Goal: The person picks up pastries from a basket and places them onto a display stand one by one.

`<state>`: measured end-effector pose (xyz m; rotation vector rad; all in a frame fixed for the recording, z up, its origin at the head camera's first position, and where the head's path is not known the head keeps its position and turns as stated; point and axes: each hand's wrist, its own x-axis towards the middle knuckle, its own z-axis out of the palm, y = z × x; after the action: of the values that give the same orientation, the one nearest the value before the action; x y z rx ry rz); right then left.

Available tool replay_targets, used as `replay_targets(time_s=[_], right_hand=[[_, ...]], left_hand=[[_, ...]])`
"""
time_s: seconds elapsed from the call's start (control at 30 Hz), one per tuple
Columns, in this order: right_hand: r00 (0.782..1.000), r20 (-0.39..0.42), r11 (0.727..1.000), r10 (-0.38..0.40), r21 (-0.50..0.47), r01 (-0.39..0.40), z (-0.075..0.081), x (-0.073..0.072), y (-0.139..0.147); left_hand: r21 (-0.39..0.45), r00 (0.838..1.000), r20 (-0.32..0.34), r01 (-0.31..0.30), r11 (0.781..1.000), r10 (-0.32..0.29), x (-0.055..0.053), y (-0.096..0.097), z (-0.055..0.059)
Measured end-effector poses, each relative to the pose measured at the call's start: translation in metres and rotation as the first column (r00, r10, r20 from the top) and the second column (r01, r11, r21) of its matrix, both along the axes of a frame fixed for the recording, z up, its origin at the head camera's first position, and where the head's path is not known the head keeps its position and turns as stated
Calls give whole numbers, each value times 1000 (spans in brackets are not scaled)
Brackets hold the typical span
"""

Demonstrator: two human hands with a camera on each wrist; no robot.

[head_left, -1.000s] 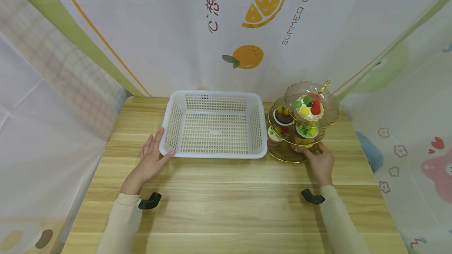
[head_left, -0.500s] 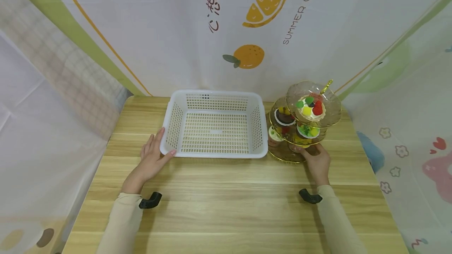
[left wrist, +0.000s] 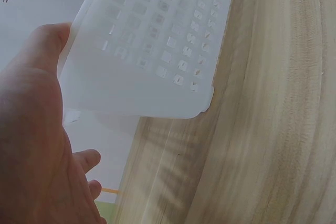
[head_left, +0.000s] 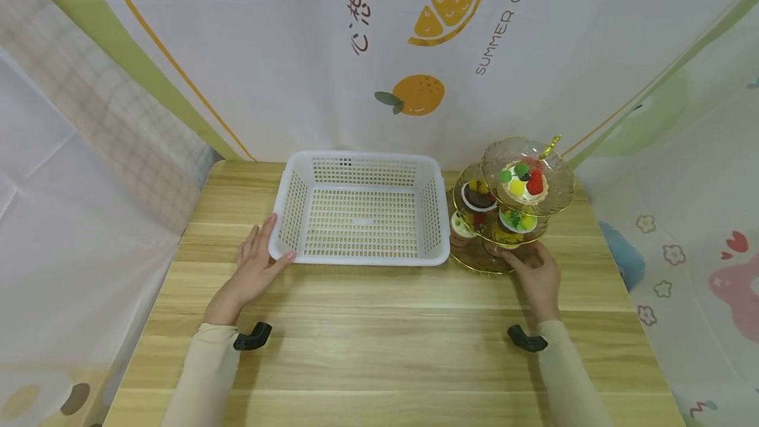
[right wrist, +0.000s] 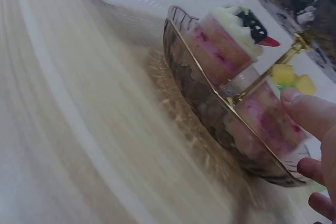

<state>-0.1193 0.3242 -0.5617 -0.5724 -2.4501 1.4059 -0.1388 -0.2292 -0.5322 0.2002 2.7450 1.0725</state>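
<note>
In the head view, my left hand [head_left: 255, 269] rests at the near left corner of a white plastic basket [head_left: 284, 190], thumb along the front rim and fingers down the left side. My right hand [head_left: 536, 279] reaches in at the bottom tier of a gold-rimmed three-tier dessert stand [head_left: 483, 262]. There, in the right wrist view, my thumb overlaps the yellow fruit topping of a small pink layered cake [right wrist: 268, 121]. The other fingers are spread at the tier's rim. Beside it sits a second layered cake [right wrist: 220, 51] with white cream and a dark topping.
A fruit tart [head_left: 522, 183] sits on the top tier near a gold handle [head_left: 550, 147]. The middle tier bears a chocolate dessert [head_left: 477, 196] and a green-and-yellow one [head_left: 518, 221]. The stand is close against the basket's right side on a wooden table [head_left: 379, 341]; a printed curtain [head_left: 284, 51] hangs behind.
My right hand has shifted slightly left and back right at the bottom tier. The left hand and the basket have stayed in place.
</note>
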Motion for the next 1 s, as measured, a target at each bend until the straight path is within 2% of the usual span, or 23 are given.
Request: replay_targets(time_s=[0.2,0.33,0.43,0.53,0.63,0.77,0.93,1.0], right_hand=[[1000,0,1000,-1,4,1,6,26,9],[1000,5,998,2,63,-3,11,40,5],[999,11,990,47,130,-48,19,46,-3],[989,-15,971,145,192,-139,28,46,-12],[962,-71,939,262,250,-238,37,43,-20],[909,-131,885,396,318,-340,52,37,-30],[836,-159,812,525,390,-435,71,30,-45],[814,-153,782,560,424,-458,80,29,-52]], left_hand=[[4,1000,6,1,1000,-1,1,0,0],[36,1000,2,2,999,-2,1,-1,0],[62,1000,-12,7,998,-6,-1,-3,-1],[79,1000,-24,11,997,-9,-3,-5,-1],[93,999,-27,19,995,-16,-4,-6,0],[95,999,-29,33,995,-31,-4,-7,3],[64,998,-33,49,997,-47,-4,-8,7],[42,997,-53,57,997,-54,-4,-8,10]])
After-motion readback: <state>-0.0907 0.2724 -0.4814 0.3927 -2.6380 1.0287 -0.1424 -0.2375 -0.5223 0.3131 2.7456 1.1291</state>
